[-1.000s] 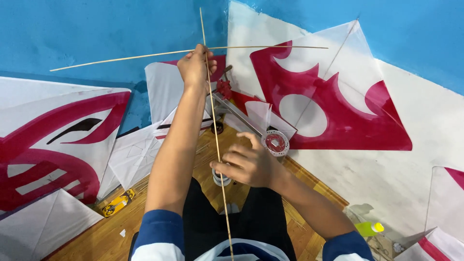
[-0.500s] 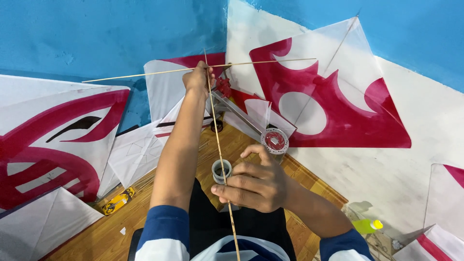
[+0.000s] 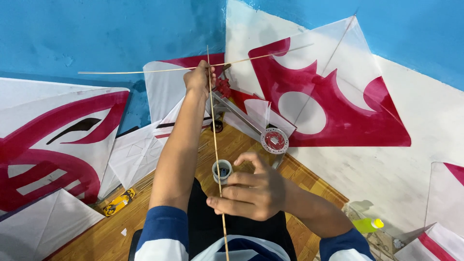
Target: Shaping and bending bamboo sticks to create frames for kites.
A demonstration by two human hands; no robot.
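Note:
Two thin bamboo sticks form a cross in front of me. My left hand (image 3: 199, 77), arm stretched out, grips the point where the long upright stick (image 3: 215, 140) crosses the bowed horizontal stick (image 3: 145, 70). My right hand (image 3: 251, 191) is close to my chest and pinches the lower part of the upright stick between thumb and fingers. Just beyond that hand a small grey spool (image 3: 222, 170) stands on the wooden floor (image 3: 121, 227).
White and red paper kites lean on the blue wall: a big one (image 3: 333, 96) at the right, another (image 3: 43, 145) at the left. A metal tool with a red-centred reel (image 3: 274, 140) lies ahead. A yellow item (image 3: 117, 202) lies left, a green bottle (image 3: 366, 225) right.
The stick cross has tilted slightly and the horizontal stick sits a little lower. My right hand has slid down the upright stick toward my body.

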